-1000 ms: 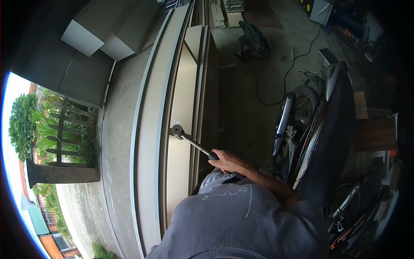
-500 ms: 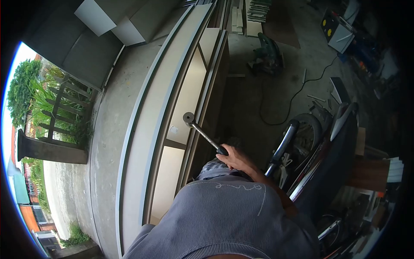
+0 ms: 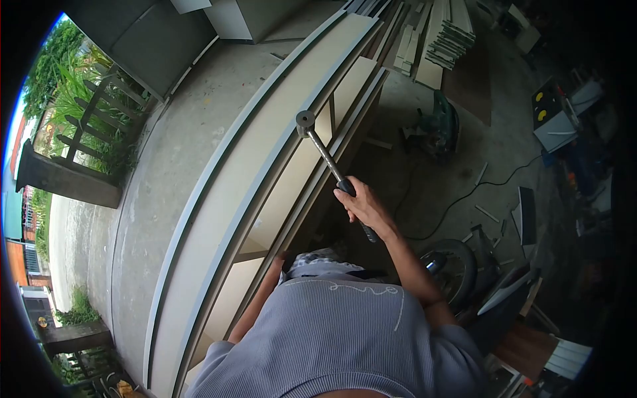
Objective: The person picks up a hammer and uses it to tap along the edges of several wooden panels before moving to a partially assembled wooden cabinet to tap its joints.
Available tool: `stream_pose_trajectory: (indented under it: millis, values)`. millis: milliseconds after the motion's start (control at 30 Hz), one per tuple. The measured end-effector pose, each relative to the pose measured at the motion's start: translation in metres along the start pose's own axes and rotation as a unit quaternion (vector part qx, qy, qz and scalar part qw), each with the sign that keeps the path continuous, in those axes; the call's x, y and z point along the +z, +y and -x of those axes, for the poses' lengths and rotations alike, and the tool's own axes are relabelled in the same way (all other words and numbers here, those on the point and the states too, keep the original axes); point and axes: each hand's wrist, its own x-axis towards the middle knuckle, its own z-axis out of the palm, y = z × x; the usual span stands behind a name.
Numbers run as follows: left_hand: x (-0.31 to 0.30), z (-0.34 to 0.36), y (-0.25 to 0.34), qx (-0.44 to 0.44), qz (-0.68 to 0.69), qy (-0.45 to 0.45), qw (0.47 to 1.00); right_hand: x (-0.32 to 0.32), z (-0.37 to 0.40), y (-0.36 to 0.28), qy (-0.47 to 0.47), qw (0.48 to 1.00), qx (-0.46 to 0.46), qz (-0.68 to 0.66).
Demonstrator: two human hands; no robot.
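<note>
My right hand [image 3: 361, 204] is wrapped round the black grip of a hammer [image 3: 325, 152] with a bare metal shaft. Its round head [image 3: 305, 123], seen end-on, overlaps the blue-grey edge strip of a long pale cabinet frame [image 3: 229, 179]. My left forearm [image 3: 260, 295] runs along the near side of that frame. Only a dim part of my left hand [image 3: 283, 257] shows at the frame's edge, beside my checked shorts [image 3: 322, 263]; its fingers are hidden.
A green power saw [image 3: 441, 126] stands on the floor to the right, with a black cable [image 3: 458, 202] beyond my right arm. A motorbike wheel [image 3: 458, 265] is close on that side. Stacked pale boards [image 3: 448, 46] lie at the back. A metal gate [image 3: 142, 40] is at the left.
My right hand has raised the hammer up and forward, its head now over the frame's outer strip. My left forearm has come into view by the frame. The view has turned slightly.
</note>
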Motion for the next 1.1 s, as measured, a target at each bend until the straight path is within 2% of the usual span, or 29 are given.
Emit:
stream_pose_trajectory:
  millis: [33, 67, 100, 133, 233, 300, 333, 367, 400, 433, 467, 533, 567, 600, 633, 667, 700, 767, 800, 833, 900, 933, 1000, 1033, 1067, 1100]
  values:
    - [0.010, -0.021, 0.003, 0.001, 0.002, -0.001, 1.000, -0.008, -0.016, -0.005, 0.008, 1.000, -0.012, -0.016]
    - [0.004, -0.019, 0.074, -0.002, 0.001, 0.000, 1.000, -0.016, -0.031, -0.009, 0.014, 1.000, -0.020, -0.015]
    - [0.009, -0.044, 0.176, -0.069, 0.011, -0.056, 0.996, -0.022, -0.046, -0.011, 0.013, 1.000, -0.018, -0.017]
    - [0.014, -0.065, 0.216, -0.065, 0.099, -0.075, 0.990, -0.026, -0.062, -0.013, 0.022, 0.999, -0.024, -0.035]
    - [0.023, -0.138, 0.303, -0.013, 0.278, -0.144, 0.950, -0.030, -0.099, -0.011, 0.050, 0.997, -0.023, -0.061]
    - [0.021, -0.188, 0.353, 0.046, 0.300, -0.228, 0.925, -0.030, -0.123, -0.004, 0.077, 0.990, -0.042, -0.108]
    - [0.031, -0.203, 0.377, 0.030, 0.339, -0.170, 0.925, -0.029, -0.141, 0.015, 0.087, 0.993, -0.075, -0.019]
    - [0.041, -0.219, 0.395, 0.013, 0.376, -0.111, 0.920, -0.033, -0.139, -0.004, 0.088, 0.994, 0.015, -0.066]
    - [0.044, -0.238, 0.401, -0.022, 0.349, -0.091, 0.933, -0.028, -0.163, 0.036, 0.183, 0.958, -0.210, 0.063]
    - [0.044, -0.251, 0.399, -0.016, 0.305, -0.107, 0.946, -0.021, -0.188, 0.078, 0.264, 0.849, -0.415, 0.193]
    - [0.044, -0.269, 0.387, -0.028, 0.277, -0.097, 0.956, -0.023, -0.194, 0.083, 0.273, 0.849, -0.410, 0.192]
    - [0.045, -0.288, 0.371, -0.043, 0.246, -0.092, 0.964, -0.024, -0.202, 0.088, 0.239, 0.819, -0.295, 0.430]
    - [0.046, -0.288, 0.369, -0.052, 0.248, -0.103, 0.962, -0.024, -0.202, 0.089, 0.242, 0.821, -0.289, 0.430]
    - [0.049, -0.287, 0.366, -0.061, 0.253, -0.111, 0.959, -0.025, -0.201, 0.091, 0.204, 0.904, -0.236, 0.291]
    - [0.051, -0.286, 0.363, -0.062, 0.256, -0.111, 0.958, -0.026, -0.200, 0.092, 0.158, 0.960, -0.179, 0.144]
    - [0.052, -0.281, 0.366, -0.067, 0.243, -0.108, 0.962, -0.031, -0.186, 0.066, 0.127, 0.989, -0.078, 0.025]
    - [0.051, -0.278, 0.370, -0.070, 0.229, -0.104, 0.965, -0.034, -0.183, 0.054, 0.124, 0.989, -0.080, 0.026]
    - [0.053, -0.285, 0.359, -0.078, 0.250, -0.095, 0.960, -0.039, -0.179, 0.045, 0.089, 0.995, 0.018, 0.030]
    - [0.052, -0.281, 0.365, -0.072, 0.236, -0.098, 0.964, -0.034, -0.188, 0.066, 0.093, 0.980, -0.082, 0.153]
    - [0.052, -0.279, 0.371, -0.065, 0.221, -0.103, 0.968, -0.029, -0.198, 0.086, 0.095, 0.980, -0.084, 0.154]
    - [0.054, -0.274, 0.382, -0.055, 0.226, -0.095, 0.968, -0.027, -0.200, 0.088, 0.210, 0.897, -0.246, 0.301]
    - [0.054, -0.272, 0.388, -0.018, 0.233, -0.071, 0.970, -0.029, -0.200, 0.089, 0.213, 0.896, -0.248, 0.302]
    - [0.050, -0.263, 0.410, 0.032, 0.225, -0.031, 0.973, -0.044, -0.184, 0.048, 0.284, 0.789, -0.420, 0.346]
    - [0.047, -0.255, 0.425, 0.037, 0.224, -0.033, 0.973, -0.048, -0.177, 0.029, 0.288, 0.786, -0.422, 0.348]
    - [0.045, -0.245, 0.443, 0.070, 0.216, -0.027, 0.973, -0.052, -0.170, 0.011, 0.246, 0.878, -0.310, 0.270]
    - [0.043, -0.234, 0.459, 0.104, 0.208, -0.021, 0.972, -0.056, -0.163, -0.006, 0.196, 0.944, -0.189, 0.184]
